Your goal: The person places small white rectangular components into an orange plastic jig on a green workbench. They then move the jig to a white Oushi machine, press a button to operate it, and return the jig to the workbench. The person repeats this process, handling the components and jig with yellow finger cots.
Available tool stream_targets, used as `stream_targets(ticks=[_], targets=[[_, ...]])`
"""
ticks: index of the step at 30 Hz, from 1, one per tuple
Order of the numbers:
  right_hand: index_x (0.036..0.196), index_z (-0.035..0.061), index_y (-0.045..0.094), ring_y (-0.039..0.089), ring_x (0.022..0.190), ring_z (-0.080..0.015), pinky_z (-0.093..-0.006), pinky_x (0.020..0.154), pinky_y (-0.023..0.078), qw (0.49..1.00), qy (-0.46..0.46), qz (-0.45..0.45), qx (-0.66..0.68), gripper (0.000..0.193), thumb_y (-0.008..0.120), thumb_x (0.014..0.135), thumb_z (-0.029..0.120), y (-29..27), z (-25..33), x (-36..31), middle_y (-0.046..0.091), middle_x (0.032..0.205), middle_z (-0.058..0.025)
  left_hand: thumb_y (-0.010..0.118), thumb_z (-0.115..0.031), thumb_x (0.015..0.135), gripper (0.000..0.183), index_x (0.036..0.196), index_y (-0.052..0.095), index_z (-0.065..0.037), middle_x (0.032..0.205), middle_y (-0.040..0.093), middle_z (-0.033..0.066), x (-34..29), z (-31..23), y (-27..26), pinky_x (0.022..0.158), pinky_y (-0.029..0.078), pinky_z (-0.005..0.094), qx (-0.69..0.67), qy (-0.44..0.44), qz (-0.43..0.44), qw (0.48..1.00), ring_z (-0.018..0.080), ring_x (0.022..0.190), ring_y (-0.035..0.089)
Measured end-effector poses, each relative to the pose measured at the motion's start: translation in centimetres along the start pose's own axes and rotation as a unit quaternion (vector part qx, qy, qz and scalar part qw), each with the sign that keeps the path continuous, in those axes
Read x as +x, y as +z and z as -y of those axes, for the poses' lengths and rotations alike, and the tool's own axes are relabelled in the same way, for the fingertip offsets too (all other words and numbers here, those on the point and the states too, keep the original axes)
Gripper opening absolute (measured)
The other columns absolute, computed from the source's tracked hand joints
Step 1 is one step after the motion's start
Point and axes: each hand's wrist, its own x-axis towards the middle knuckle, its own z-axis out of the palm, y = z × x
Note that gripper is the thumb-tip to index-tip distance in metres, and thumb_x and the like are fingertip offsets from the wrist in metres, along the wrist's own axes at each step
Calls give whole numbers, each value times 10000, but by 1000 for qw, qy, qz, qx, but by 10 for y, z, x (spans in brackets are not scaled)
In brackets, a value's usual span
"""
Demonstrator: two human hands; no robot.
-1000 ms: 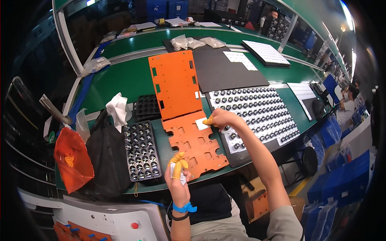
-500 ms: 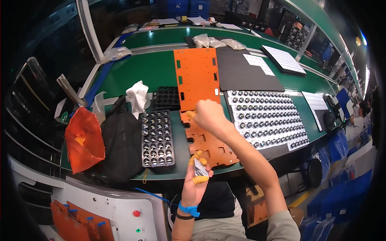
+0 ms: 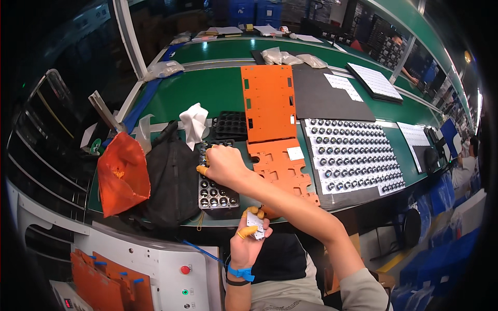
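The right hand, reaching across the body, rests curled over a black plastic tray of small round cells, its yellow-capped fingertips touching the tray's top rows; whether it pinches a part cannot be told. The left hand, nearer the body at the table's edge, grips a small flat whitish component between yellow-capped fingers. Just right of the right hand lies a cut-out orange panel; to its left sit a black bag and an orange bag.
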Motion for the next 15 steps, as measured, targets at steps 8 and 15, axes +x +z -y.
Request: stream_targets(ticks=[8,15], targets=[[752,-29,686,683,752,-369,-443,653,537,997,33,-18,62,387,746,784,351,-32,7,-18,676,812,-198,604,-252,952,412,1289,493,-43,1173,527,67,11,3,-1,681,389,299,-22,55,10,998,193,870,449],[954,2,667,591,653,-197,-318,619,490,930,84,-16,358,226,742,840,182,-94,10,-97,592,766,-84,612,-462,968,501,1284,527,-82,1040,598,13,11,16,-11,587,382,250,64,87,-8,994,138,766,483]])
